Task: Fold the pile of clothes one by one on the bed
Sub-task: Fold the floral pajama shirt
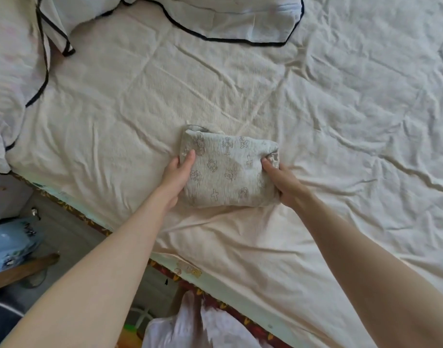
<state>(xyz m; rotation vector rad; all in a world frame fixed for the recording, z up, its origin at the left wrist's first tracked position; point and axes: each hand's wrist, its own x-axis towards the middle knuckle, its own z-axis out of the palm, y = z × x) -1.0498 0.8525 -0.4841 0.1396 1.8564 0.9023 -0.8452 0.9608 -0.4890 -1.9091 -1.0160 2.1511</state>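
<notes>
Our fingers are mostly hidden: the left hand (177, 175) has only its thumb on top of the folded garment (228, 167), the rest tucked under its left edge, so it's gripping that side. The right hand (281, 179) clamps the right end the same way, thumb on top, other fingers out of sight beneath. The garment's lower layers can't be seen, so we can't tell what kind of clothing it is.

No readable writing or brand anywhere; the garment carries only a printed pattern of outlined crosses and small floral/figure motifs, too faint to make out further.

The garment sits near the middle of the bed (340, 109), a bit in from the near edge, on a wrinkled cream sheet w/ plenty of bare sheet to the right and beyond it. A white cloth with black trim (240, 18) lies at the far side, cut off by the top of the view, well apart from the garment. Another white cloth (14, 71) is bunched at the left, blurred.
</notes>
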